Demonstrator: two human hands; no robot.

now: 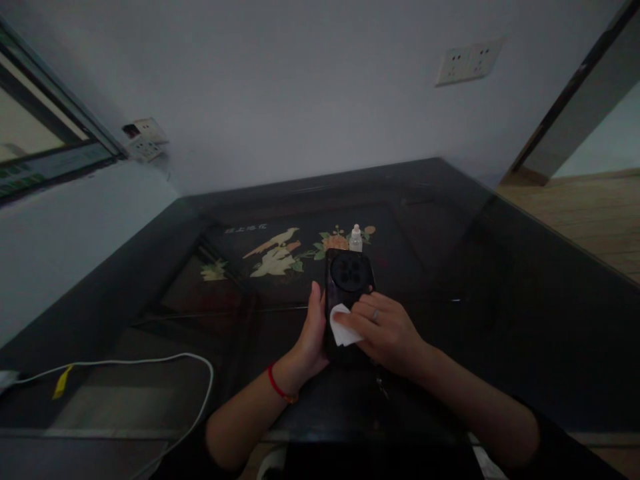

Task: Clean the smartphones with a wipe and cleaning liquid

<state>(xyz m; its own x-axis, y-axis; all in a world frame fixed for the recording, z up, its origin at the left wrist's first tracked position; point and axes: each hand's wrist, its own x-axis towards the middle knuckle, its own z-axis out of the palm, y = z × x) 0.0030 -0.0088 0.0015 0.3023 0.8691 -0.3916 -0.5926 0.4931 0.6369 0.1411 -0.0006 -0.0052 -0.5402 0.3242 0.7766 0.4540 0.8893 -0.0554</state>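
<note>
A black smartphone is held up over the dark table, its back with the round camera bump facing me. My left hand grips it along the left edge, thumb up the side; the other fingers are hidden behind it. In my right hand, a white wipe is pressed by the fingers against the lower back of the phone. Just beyond the phone's top edge stands a small clear dropper bottle with a white cap, its base hidden by the phone.
The glossy black table has a bird-and-flower picture on its top. A white cable with a yellow tag curves across the near left. Wall sockets sit above the table's far side, with wooden floor to the right.
</note>
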